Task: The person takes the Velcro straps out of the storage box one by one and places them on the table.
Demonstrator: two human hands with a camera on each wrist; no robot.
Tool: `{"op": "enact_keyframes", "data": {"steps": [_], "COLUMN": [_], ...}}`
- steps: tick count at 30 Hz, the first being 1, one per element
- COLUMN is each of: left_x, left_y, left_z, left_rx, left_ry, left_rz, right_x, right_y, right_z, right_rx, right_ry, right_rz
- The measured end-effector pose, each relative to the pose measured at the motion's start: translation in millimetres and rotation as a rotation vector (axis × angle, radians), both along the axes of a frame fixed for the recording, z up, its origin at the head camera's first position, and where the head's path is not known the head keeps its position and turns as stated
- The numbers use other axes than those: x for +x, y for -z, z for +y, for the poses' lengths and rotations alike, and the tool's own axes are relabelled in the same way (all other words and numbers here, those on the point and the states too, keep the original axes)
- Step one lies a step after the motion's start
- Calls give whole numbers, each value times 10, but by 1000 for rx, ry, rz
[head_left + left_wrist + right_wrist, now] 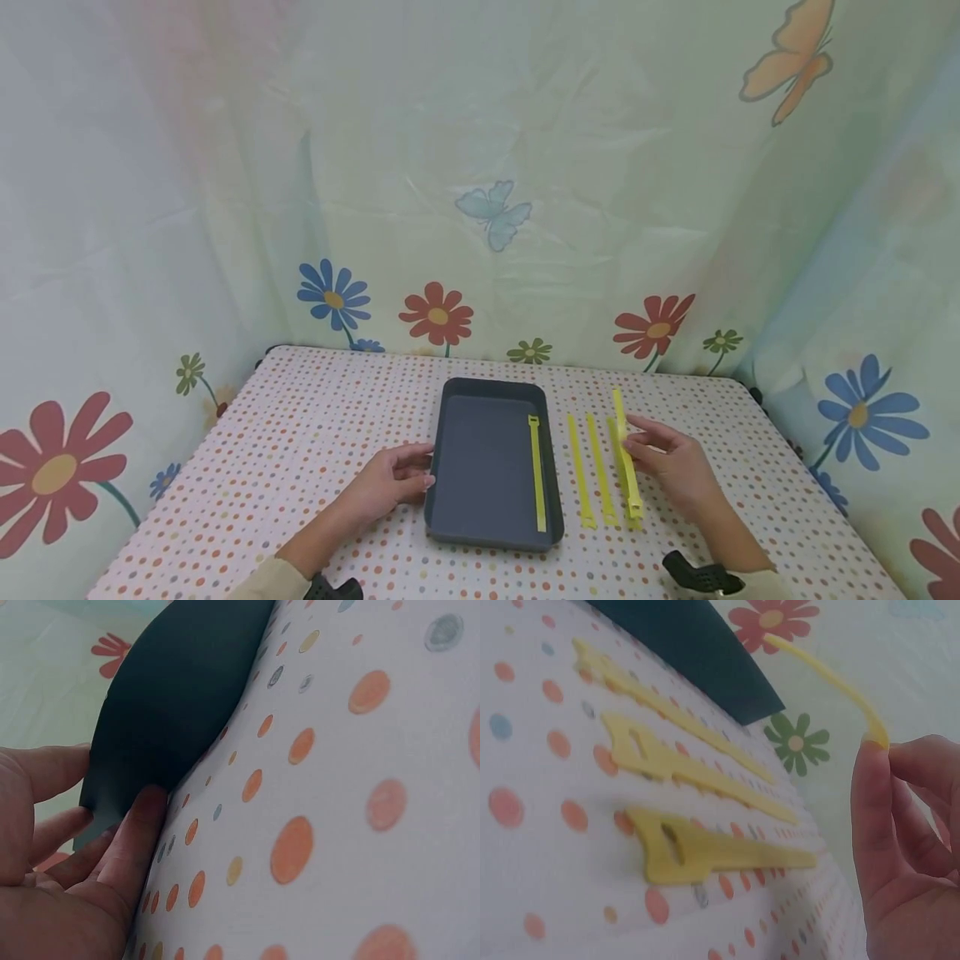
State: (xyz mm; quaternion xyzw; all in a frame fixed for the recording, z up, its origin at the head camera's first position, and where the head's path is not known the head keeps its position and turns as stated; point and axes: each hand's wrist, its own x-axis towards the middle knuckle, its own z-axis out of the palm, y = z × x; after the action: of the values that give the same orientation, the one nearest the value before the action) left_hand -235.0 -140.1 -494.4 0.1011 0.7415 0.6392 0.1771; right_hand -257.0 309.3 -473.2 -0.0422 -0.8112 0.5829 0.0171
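A dark grey rectangular tray (483, 467) lies on the table, with one yellow slotted strap, like a hook-and-loop cable tie (537, 475), along the right side of its floor. My left hand (386, 483) touches the tray's left outer wall (172, 690) with its fingertips, not wrapped around it. To the right of the tray, my right hand (678, 471) pinches another yellow cable tie (832, 682) between thumb and fingers, raised off the table. Below and left of it, three more cable ties (697, 776) lie side by side, slotted ends toward me; the held one partly covers the rightmost in the head view.
The table (330, 417) has a white cloth with coloured dots. Behind it and on both sides hangs a curtain (600, 167) printed with flowers and butterflies. A black wrist strap (701, 575) shows at the right cuff.
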Motion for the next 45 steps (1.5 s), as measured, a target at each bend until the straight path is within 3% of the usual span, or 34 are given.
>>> {"op": "enact_keyframes", "data": {"steps": [11, 24, 35, 45], "left_x": [-9, 14, 15, -6], "left_y": [8, 8, 3, 0], "left_z": [9, 29, 23, 11], "left_rx": [1, -10, -8, -11], "left_ry": [1, -16, -16, -12], "left_rz": [-9, -14, -7, 4], "right_x": [2, -42, -52, -69], "right_y": [134, 258, 276, 211], "right_z": [142, 332, 393, 377], "right_rx": [61, 76, 66, 141], "right_ry": [71, 87, 69, 100], "right_rz": [-69, -158, -158, -185]}}
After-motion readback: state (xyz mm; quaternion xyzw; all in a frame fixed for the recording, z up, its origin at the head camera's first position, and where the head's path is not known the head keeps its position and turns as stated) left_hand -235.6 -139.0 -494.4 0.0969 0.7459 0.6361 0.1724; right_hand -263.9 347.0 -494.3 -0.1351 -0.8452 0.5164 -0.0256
